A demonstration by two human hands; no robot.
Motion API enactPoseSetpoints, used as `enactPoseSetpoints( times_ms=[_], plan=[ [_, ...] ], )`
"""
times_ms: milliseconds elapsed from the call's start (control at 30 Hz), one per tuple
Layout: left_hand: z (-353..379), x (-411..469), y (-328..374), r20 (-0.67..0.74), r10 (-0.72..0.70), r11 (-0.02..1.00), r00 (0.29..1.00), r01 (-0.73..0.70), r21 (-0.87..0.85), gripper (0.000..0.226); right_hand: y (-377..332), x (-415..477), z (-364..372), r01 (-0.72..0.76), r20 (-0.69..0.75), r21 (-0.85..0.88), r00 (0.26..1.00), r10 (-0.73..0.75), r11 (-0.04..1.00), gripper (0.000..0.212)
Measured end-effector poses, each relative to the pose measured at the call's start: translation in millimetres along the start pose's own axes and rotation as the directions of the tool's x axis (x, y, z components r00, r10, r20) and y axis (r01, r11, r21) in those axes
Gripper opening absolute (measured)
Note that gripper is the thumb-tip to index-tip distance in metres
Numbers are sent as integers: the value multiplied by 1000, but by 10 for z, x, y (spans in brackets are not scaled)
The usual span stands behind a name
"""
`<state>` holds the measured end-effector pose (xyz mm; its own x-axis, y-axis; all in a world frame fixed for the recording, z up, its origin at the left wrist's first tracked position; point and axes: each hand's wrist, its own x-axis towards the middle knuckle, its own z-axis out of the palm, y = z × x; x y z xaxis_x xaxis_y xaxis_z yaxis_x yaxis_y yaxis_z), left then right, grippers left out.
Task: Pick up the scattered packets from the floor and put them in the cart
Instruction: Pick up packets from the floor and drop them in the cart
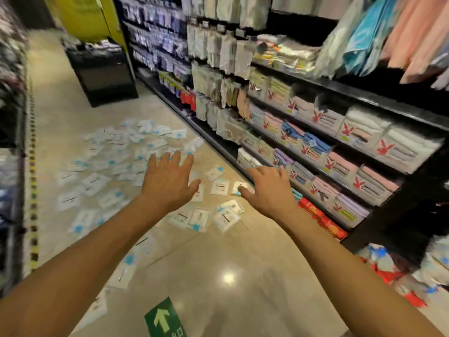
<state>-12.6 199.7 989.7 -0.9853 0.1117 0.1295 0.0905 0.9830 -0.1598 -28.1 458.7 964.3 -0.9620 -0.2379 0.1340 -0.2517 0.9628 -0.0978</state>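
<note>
Shop aisle, glossy beige floor. Left hand out front, palm down, fingers spread wide, holding nothing. Right hand likewise empty, fingers loosely spread, closer to the shelf rack. Packets, white with blue marks, lie strewn on the floor along the rack's base, most farther from the rack than the hands. Black stand at the rack's far end. Green arrow sticker on the floor, well apart from the rack.

Green floor sticker bears a pale arrow pointing ahead. Shelf boxes carry red rabbit-head logos. Lettering on the yellow sign and the packets is blurred, unreadable.
</note>
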Motion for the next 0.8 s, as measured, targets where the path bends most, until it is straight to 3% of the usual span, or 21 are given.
enactPoseSetpoints(
  times_ms=[333, 800],
  plan=[
    [439, 1826, -404, -42, 109, 993, 993, -108, 39, 74, 67, 1752, 388, -56, -29, -39, 998, 55, 998, 61],
    [1296, 4521, -676, -12, 258, 964, 966, -257, 63, 73, 613, 4172, 927, -266, 5, -32, 964, 266, 964, 64]
  ],
)
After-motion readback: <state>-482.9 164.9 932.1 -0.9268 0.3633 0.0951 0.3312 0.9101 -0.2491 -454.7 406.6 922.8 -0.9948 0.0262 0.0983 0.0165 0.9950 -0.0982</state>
